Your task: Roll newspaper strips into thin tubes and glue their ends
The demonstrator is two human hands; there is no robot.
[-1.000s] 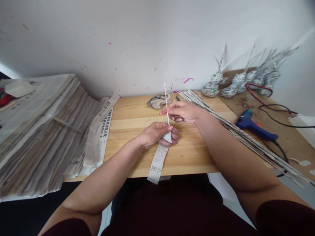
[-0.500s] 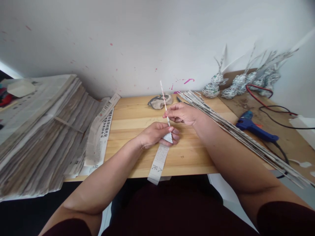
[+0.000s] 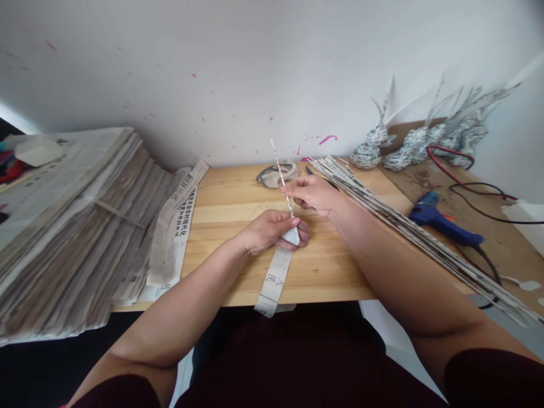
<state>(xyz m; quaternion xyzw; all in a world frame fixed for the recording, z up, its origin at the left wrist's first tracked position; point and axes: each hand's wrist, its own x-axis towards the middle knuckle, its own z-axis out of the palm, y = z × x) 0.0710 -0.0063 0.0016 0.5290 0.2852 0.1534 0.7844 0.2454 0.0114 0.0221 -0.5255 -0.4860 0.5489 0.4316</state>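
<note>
Wooden tabletop [image 3: 238,198] taken as landmark, newspaper stack [image 3: 85,226] set at its left end, crumpled cloth [image 3: 277,175] placed by its far edge, paper rods [image 3: 395,226] laid along its right side, glue gun [image 3: 444,219] rested beyond them.

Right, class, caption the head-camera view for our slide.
Over a wooden table, the left hand grips a newspaper strip; the right hand pinches a thin paper tube.

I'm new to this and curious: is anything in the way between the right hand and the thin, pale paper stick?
Nothing visible: the right hand pinches the paper stick above the left hand, which holds its lower end. The crumpled beige-and-grey cloth lies beyond, not between them.
</note>
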